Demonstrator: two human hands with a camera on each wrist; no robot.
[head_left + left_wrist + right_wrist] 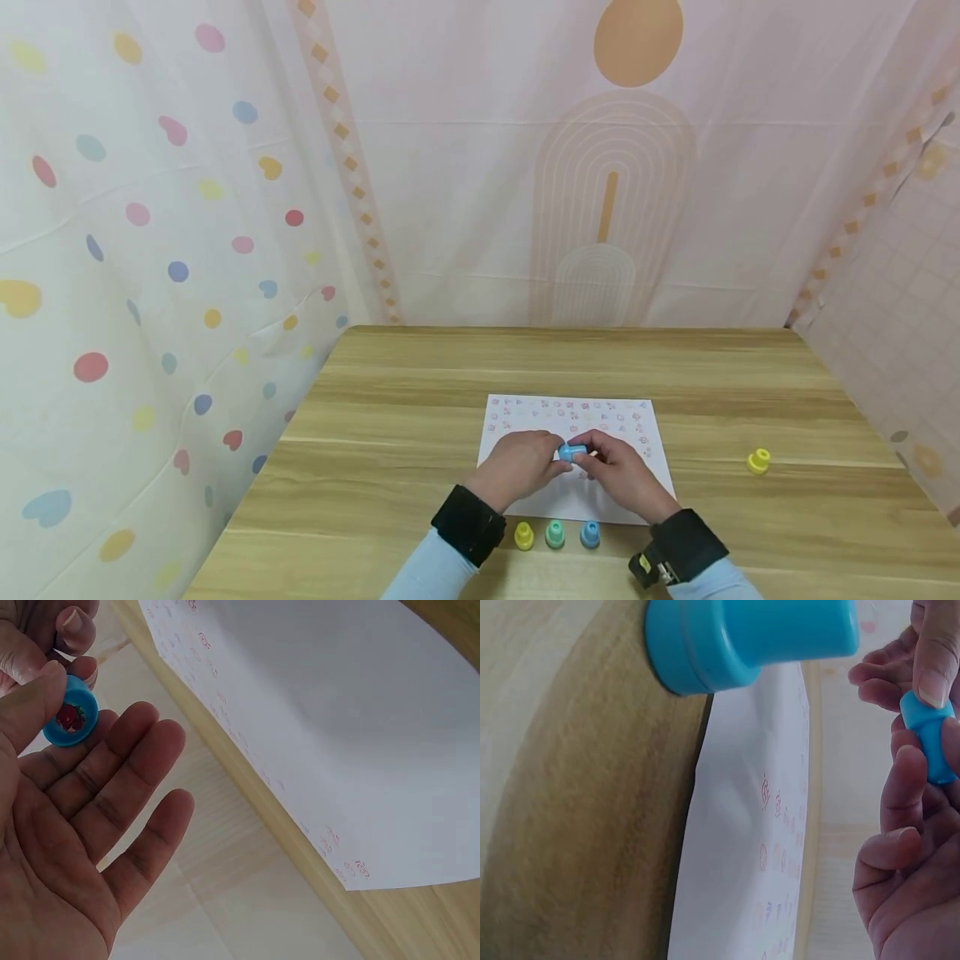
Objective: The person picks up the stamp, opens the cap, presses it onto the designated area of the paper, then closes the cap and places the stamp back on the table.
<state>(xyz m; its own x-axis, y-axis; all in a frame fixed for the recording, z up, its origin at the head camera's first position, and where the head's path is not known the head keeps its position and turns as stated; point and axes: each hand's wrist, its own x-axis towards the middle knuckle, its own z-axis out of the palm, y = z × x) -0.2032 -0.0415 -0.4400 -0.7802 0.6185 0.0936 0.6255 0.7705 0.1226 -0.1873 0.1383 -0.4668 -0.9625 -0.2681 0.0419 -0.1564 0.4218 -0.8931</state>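
A small blue toy stamp point(572, 452) is held by both hands over the white paper point(547, 502). My left hand point(525, 463) pinches its wide end with the thumb; in the left wrist view the other fingers point(112, 776) are spread. That wide end point(71, 718) carries a red fruit picture on its round face. From the other side, my right hand point(624, 477) grips the stamp's narrower part, seen as a blue handle point(934, 750) in the right wrist view. Rows of small printed marks point(585, 406) cover the paper's far part and sides.
Along the paper's near edge stand a yellow stamp point(524, 536), a green stamp point(555, 534) and another blue stamp point(590, 534). A second yellow stamp point(758, 461) stands apart on the right of the wooden table point(390, 433). Patterned curtains point(465, 208) hang behind and beside it.
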